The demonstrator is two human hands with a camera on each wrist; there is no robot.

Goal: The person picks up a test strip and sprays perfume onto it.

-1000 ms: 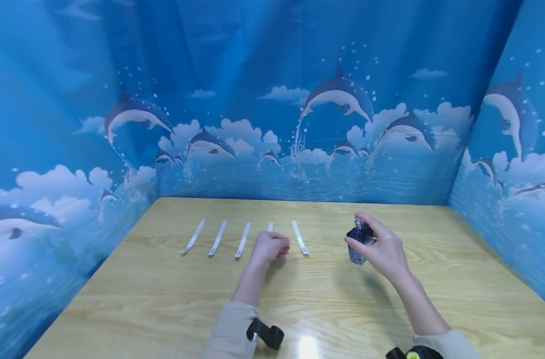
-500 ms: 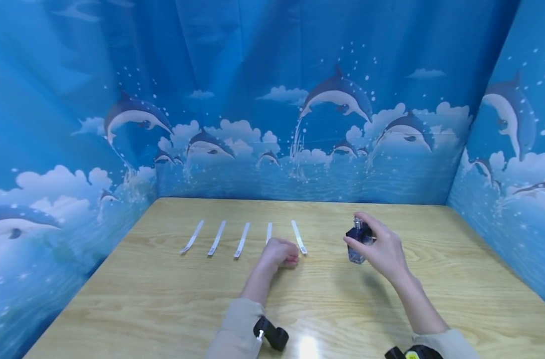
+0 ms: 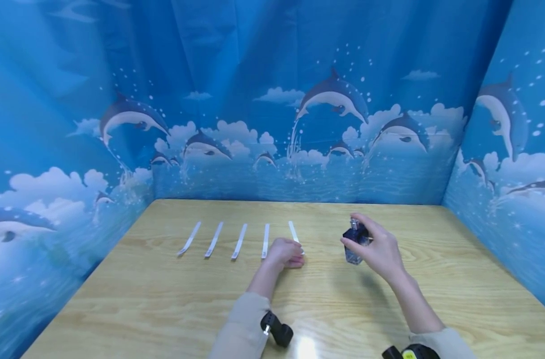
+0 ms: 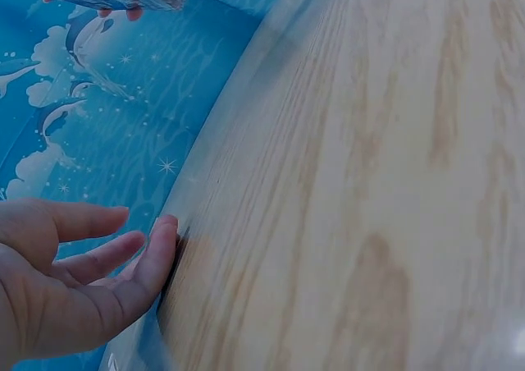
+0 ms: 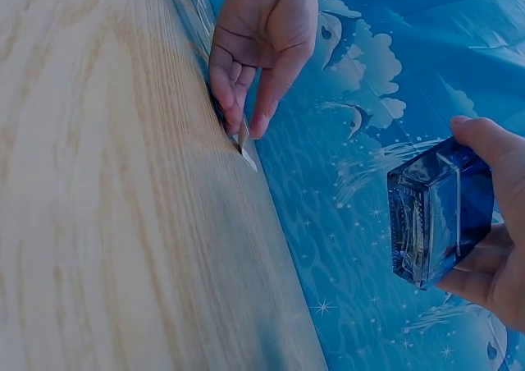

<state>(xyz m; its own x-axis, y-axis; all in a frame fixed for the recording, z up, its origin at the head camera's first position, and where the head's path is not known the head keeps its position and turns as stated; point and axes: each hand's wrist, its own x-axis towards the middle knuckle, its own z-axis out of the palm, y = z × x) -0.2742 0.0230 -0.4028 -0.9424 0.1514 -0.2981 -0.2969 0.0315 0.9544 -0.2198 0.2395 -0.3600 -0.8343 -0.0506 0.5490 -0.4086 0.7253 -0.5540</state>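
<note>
My right hand [image 3: 382, 252] holds a dark blue glass perfume bottle [image 3: 353, 253] upright above the table, index finger at its top and thumb against its side. The bottle's thick clear base faces the right wrist view. My left hand [image 3: 285, 253] is at the near end of the rightmost white paper strip [image 3: 292, 231], partly covering it. In the right wrist view that strip's end [image 5: 250, 162] lies between thumb and fingers. A gap shows between the left fingertips [image 4: 166, 223] in the left wrist view; I see no firm pinch.
Several more white strips, among them one beside the left hand [image 3: 265, 239] and one at the far left [image 3: 190, 238], lie in a row on the wooden table [image 3: 156, 309]. A blue dolphin-print curtain [image 3: 236, 169] surrounds the back and sides.
My left hand has moved right, from the fourth strip to the near end of the rightmost one, uncovering the fourth. The right hand and perfume bottle stay nearly still.
</note>
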